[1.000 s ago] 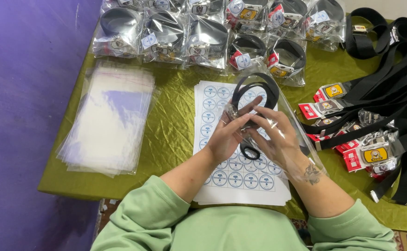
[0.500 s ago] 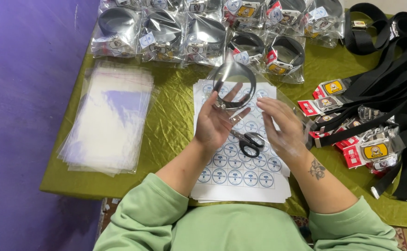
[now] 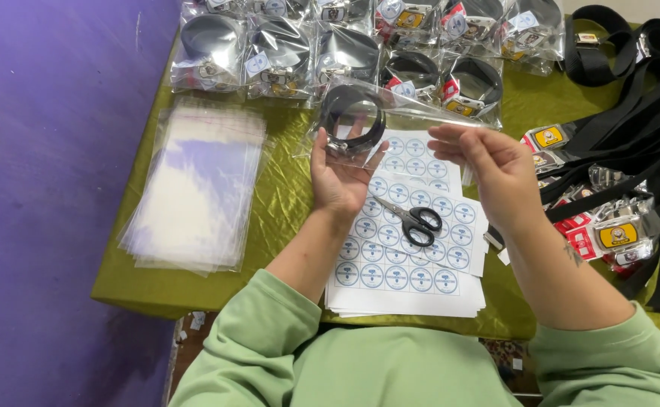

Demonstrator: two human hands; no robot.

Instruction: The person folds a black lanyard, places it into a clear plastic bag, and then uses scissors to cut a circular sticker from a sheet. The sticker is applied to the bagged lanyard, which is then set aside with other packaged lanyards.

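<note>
My left hand (image 3: 339,175) holds a clear plastic bag (image 3: 405,120) with a coiled black belt (image 3: 352,119) inside it, raised above the table. My right hand (image 3: 492,166) pinches the bag's open right end with thumb and fingers. Under both hands lies a stack of white sheets of round blue stickers (image 3: 409,256). Black scissors (image 3: 417,221) rest closed on the top sheet, between my forearms.
Several bagged belts (image 3: 285,53) line the far edge of the green-covered table (image 3: 285,203). A pile of empty clear bags (image 3: 194,185) lies at the left. Loose black belts with tags (image 3: 624,151) fill the right side. A purple wall is at the left.
Both hands lifted the bagged belt up and away from the sticker sheets. The bag now lies sideways between them, and my right hand has taken hold of its right end.
</note>
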